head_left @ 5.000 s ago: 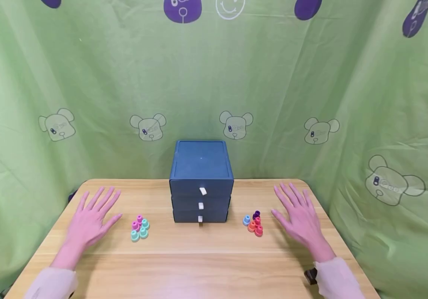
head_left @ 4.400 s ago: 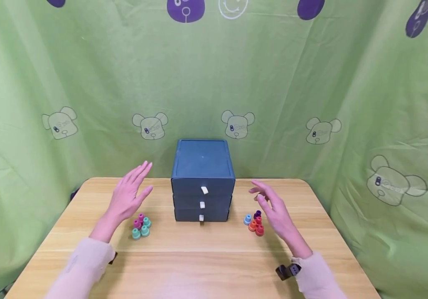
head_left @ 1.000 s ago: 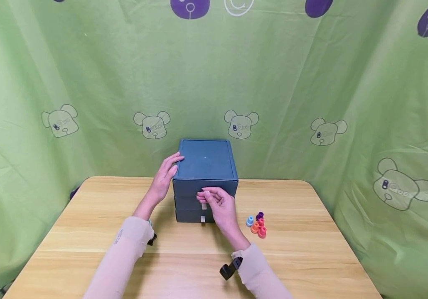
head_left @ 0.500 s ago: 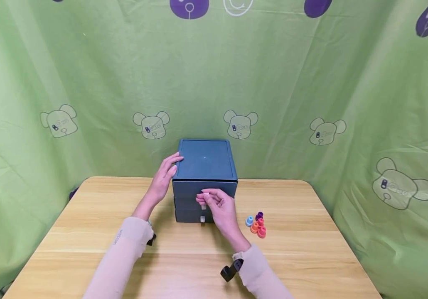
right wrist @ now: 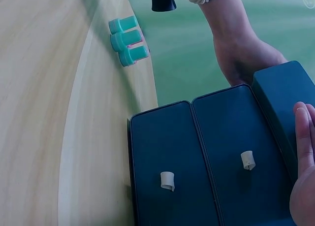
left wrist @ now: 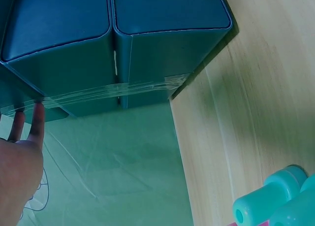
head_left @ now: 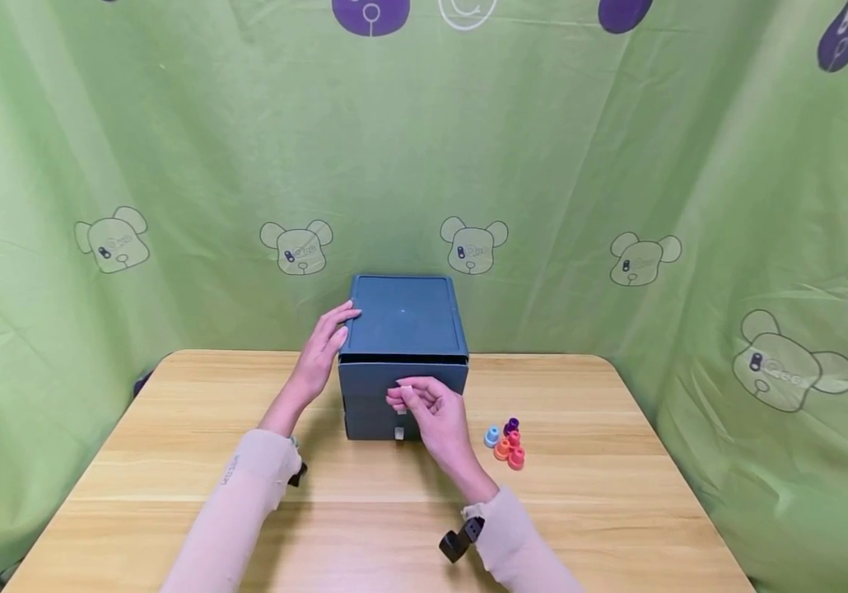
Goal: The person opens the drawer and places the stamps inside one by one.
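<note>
A dark blue three-drawer cabinet stands at the back middle of the table. My right hand pinches the small pull tab of the top drawer, the tab being hidden by the fingers. That drawer is slightly out, with a dark gap above its front. My left hand rests its fairly straight fingers against the cabinet's left side and top edge. In the right wrist view, the middle pull tab and bottom pull tab are white, on closed drawers.
Right of the cabinet stand small stepped pegs: light blue, purple, orange and red. Several teal pegs, with pink ones partly hidden, stand on the left, behind my left arm in the head view. Clear tape crosses the cabinet's side.
Both hands have gone from lying apart over the table to the cabinet. Over the last second my right hand has drawn the top drawer slightly toward me; my left hand has stayed put.
</note>
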`<state>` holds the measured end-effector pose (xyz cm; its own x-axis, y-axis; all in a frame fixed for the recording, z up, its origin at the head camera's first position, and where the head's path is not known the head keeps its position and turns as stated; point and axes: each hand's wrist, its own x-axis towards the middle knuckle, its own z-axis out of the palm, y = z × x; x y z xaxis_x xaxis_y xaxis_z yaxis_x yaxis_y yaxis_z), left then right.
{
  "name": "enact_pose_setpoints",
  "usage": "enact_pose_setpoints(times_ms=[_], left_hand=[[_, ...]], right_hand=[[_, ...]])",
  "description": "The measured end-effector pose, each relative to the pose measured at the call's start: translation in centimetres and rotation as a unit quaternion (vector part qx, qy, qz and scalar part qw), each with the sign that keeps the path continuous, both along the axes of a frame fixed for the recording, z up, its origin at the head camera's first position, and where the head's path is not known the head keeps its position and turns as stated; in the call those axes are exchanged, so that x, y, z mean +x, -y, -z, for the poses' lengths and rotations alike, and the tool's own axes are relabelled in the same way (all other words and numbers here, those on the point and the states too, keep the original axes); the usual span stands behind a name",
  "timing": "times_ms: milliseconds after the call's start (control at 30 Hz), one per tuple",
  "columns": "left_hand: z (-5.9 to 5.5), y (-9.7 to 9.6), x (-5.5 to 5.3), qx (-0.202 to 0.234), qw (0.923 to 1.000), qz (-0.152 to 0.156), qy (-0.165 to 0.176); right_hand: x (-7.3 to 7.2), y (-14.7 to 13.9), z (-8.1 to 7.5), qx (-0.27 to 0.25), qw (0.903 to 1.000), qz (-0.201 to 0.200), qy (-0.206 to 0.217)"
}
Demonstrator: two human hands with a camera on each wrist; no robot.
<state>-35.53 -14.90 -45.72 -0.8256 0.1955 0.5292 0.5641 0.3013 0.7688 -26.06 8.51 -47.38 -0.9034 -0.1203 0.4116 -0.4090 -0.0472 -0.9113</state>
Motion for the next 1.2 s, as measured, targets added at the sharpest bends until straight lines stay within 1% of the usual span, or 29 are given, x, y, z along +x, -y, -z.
enact_pose_setpoints(times_ms=[167, 367, 400, 600, 633, 667, 733, 900, 933, 1067, 1200], left_hand=[[0.1, 0.0, -0.1, 0.008, 0.9999, 0.008, -0.001], [-0.1, -0.1, 0.0, 0.004, 1.0000, 0.008, 0.002], [-0.3, -0.2, 0.1, 0.003, 1.0000, 0.008, 0.004], [-2.9, -0.6, 2.7, 0.002, 0.9997, 0.013, 0.018], [-3.2, -0.7, 2.9, 0.001, 0.9997, 0.013, 0.020], [-3.3, -0.7, 3.0, 0.000, 0.9997, 0.014, 0.021], [-2.8, -0.6, 2.5, 0.000, 0.9997, 0.013, 0.021], [-0.7, -0.2, 0.5, 0.000, 0.9998, 0.009, 0.015], [-0.4, -0.2, 0.3, 0.000, 0.9999, 0.009, 0.013], [0.0, -0.1, 0.0, 0.003, 0.9999, 0.010, 0.008], [0.1, 0.0, -0.1, 0.005, 0.9999, 0.010, 0.006]], right_hand=[[0.3, 0.0, 0.1, 0.003, 1.0000, -0.001, -0.002], [0.9, -0.3, -0.1, 0.026, 0.9997, 0.005, -0.001], [1.0, -0.3, -0.2, 0.029, 0.9996, 0.005, 0.000], [1.4, -0.5, -0.3, 0.042, 0.9991, -0.002, 0.000], [1.5, -0.6, -0.2, 0.043, 0.9991, -0.003, -0.001], [1.6, -0.6, -0.2, 0.044, 0.9990, -0.003, -0.002], [1.7, -0.7, -0.1, 0.044, 0.9990, -0.005, -0.005], [2.1, -0.8, -0.1, 0.044, 0.9990, -0.008, -0.009], [2.1, -0.8, -0.1, 0.044, 0.9990, -0.007, -0.008], [2.5, -0.9, -0.1, 0.051, 0.9987, -0.006, -0.006], [2.9, -1.0, -0.1, 0.055, 0.9985, -0.008, -0.002]])
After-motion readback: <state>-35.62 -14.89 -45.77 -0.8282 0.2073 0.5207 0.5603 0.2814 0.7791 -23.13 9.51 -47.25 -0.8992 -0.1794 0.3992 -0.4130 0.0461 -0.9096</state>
